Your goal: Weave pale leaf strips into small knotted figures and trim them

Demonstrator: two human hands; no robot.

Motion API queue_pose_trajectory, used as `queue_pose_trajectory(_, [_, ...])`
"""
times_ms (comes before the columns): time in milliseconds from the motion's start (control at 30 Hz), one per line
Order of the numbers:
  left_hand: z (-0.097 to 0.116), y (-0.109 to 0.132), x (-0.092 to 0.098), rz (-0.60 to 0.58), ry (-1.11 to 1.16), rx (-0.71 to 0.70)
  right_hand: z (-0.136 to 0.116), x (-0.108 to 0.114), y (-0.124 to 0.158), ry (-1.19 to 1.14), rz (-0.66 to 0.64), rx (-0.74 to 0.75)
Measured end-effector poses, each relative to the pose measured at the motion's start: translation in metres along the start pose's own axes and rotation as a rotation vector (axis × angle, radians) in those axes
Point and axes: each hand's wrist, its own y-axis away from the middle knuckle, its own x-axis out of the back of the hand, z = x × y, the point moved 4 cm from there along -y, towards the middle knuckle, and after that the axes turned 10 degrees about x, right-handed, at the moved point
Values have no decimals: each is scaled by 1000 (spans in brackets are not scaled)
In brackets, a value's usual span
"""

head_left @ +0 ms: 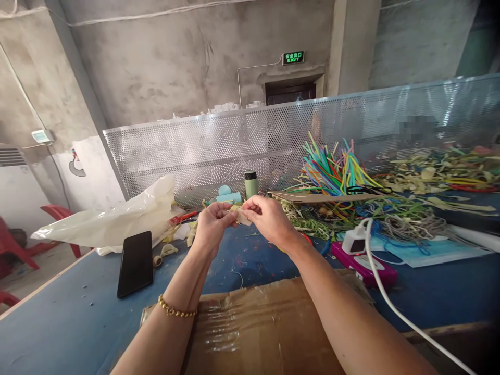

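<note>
In the middle of the head view, both hands are raised over the blue table (224,265) and pinch one small pale-yellow, leaf-like piece (242,215). My left hand (211,225), with a gold bead bracelet at the wrist, has its thumb and fingertips closed on the piece's left side. From the right, my right hand (270,221) grips the other side between thumb and forefinger. The exact material is too small to make out, and the fingertips cover part of it. Just behind the hands are a green bottle with a black lid (251,184) and a light-blue roll (229,197).
A cardboard sheet (265,328) lies beneath my forearms. To the left are a black phone (135,264) and a pale plastic bag (113,224). Colourful strips (332,169), a magenta power box (377,270) and its white cable occupy the right. Perforated metal panels (195,156) stand behind.
</note>
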Motion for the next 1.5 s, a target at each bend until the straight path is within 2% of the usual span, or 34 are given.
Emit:
queue_pose_trajectory(167, [1, 2, -2, 5, -25, 4, -2, 2, 0, 45, -1, 7])
queue_pose_trajectory(367, [2, 4, -6, -59, -50, 34, 1, 1, 0, 10, 45, -35])
queue_pose_trajectory(600, [2, 5, -9, -127, -80, 34, -5, 5, -1, 87, 19, 70])
queue_pose_trajectory(767, [1, 6, -13, -145, -196, -28, -4, 6, -1, 174, -43, 34])
queue_pose_trajectory(933, [2, 8, -16, -180, -297, -53, 0, 7, -2, 16, -16, 2])
queue_pose_trajectory(1133, [3, 15, -25, -300, -367, -23, 1, 9, -4, -296, 42, -48])
queue_pose_trajectory(1267, [1, 12, -21, -260, -220, 32, 7, 12, -5, -259, 121, -68])
queue_pose_trajectory(1367, [0, 7, -14, -178, -100, 36, 14, 20, -3, -14, 245, -138])
queue_pose_trajectory(1433, [1, 5, -11, -138, -76, 6, 16, 20, -2, 99, 197, -203])
queue_pose_trajectory(1500, [2, 5, -11, -129, -77, -12, 16, 14, 0, 80, 76, -247])
